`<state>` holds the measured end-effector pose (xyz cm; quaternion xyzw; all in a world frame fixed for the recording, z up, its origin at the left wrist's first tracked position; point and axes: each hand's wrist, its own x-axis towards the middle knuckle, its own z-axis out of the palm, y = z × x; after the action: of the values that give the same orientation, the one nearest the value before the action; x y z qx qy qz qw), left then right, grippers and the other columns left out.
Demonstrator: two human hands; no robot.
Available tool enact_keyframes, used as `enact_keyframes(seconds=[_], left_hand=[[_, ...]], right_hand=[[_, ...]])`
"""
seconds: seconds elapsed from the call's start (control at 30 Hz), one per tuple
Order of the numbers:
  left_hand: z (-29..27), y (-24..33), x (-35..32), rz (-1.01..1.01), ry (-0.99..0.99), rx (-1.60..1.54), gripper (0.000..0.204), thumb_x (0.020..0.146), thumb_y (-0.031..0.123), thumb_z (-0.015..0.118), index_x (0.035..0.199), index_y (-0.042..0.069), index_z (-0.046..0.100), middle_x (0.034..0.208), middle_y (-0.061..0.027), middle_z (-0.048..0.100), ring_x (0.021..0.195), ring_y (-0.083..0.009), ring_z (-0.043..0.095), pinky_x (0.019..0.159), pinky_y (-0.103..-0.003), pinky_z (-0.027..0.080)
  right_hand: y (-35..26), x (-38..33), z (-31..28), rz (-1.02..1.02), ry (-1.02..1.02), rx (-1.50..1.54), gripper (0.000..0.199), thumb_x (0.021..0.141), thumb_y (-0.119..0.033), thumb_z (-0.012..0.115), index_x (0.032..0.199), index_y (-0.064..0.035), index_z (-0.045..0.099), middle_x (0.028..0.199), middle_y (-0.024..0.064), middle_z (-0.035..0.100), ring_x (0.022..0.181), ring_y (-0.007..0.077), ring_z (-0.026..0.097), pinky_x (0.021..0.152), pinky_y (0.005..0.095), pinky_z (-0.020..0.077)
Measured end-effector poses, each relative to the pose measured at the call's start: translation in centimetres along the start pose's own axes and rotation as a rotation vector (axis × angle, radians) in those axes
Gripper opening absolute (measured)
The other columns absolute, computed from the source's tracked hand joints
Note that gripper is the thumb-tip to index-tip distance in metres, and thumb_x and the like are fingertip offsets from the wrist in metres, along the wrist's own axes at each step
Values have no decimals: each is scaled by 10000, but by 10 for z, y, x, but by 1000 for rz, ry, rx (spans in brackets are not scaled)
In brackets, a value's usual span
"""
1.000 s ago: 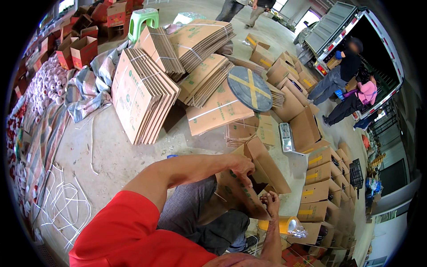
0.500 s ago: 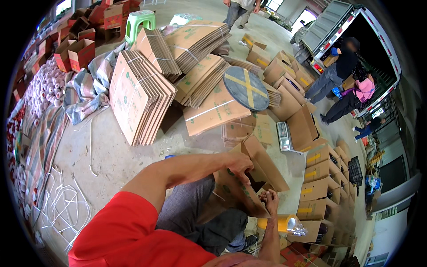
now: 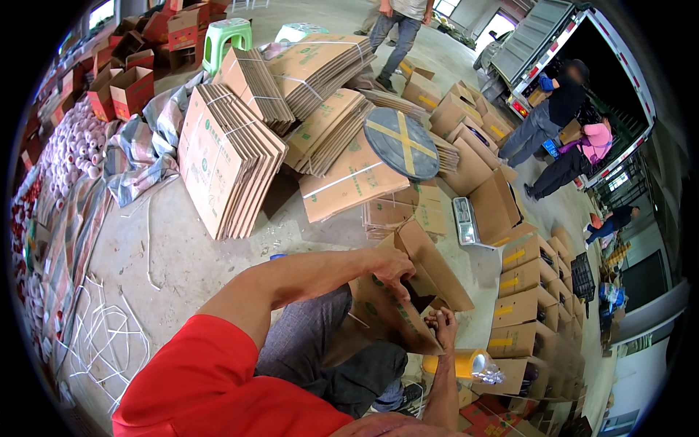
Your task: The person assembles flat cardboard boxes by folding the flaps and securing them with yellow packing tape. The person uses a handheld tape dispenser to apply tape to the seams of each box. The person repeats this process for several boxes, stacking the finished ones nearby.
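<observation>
Packing warehouse: concrete floor (image 3: pixel 189 240) around me, strapped bundles of flattened cartons (image 3: pixel 227 153), rows of open-topped boxes (image 3: pixel 517 313), heaped red cartons (image 3: pixel 132 91), one truck (image 3: pixel 535 40) with its rear open.

Carton (image 3: pixel 389 313) between the person's left hand (image 3: pixel 394 270) and right hand (image 3: pixel 441 326), cardboard stacks (image 3: pixel 231 156) ahead, disc (image 3: pixel 402 143) lying on them, stools (image 3: pixel 228 30) behind, strapping strips (image 3: pixel 104 339) on the floor (image 3: pixel 196 266) leftward, box rows (image 3: pixel 513 313) rightward, roll (image 3: pixel 468 364) seemingly just behind the right forearm (image 3: pixel 440 390).
</observation>
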<state>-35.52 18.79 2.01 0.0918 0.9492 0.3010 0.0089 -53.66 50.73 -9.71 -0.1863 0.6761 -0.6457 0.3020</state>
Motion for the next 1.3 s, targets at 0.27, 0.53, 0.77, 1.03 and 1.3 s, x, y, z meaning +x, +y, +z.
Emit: enact_keyframes(seconds=[0.27,0.53,0.77,1.03,1.3], left_hand=[[2,-2,1,-6,1,-11,651,774,651,779,905,18,705,761,-162,727,805,-366,720,723,-472,547],[0,1,3,-28,-11,5,631,764,662,770,873,42,721,872,-177,735,892,-389,707,764,-468,551],[6,-8,6,-7,3,11,653,768,678,761,899,39,720,882,-189,734,894,-401,705,766,-472,551],[4,-5,4,1,-15,22,659,784,657,767,950,21,718,900,-209,735,905,-412,705,797,-494,544],[8,-21,22,135,56,121,670,782,659,764,966,18,696,912,-202,715,880,-407,693,761,-501,535]], right_hand=[[-6,-3,6,-5,8,-2,281,1041,-129,629,1266,14,539,994,154,676,810,219,685,728,346,594],[-11,-7,8,0,32,25,294,1040,-124,627,1271,32,533,995,168,681,802,220,686,727,348,602],[-6,-3,7,-5,19,8,338,1049,-138,614,1302,60,511,1014,176,684,824,223,692,724,351,598],[-1,-3,3,-6,16,58,310,1052,-126,608,1290,51,517,1008,177,684,826,229,686,728,344,593],[2,-5,-16,11,88,435,265,1058,-190,606,1245,-6,567,1020,173,695,868,271,694,792,375,597]])
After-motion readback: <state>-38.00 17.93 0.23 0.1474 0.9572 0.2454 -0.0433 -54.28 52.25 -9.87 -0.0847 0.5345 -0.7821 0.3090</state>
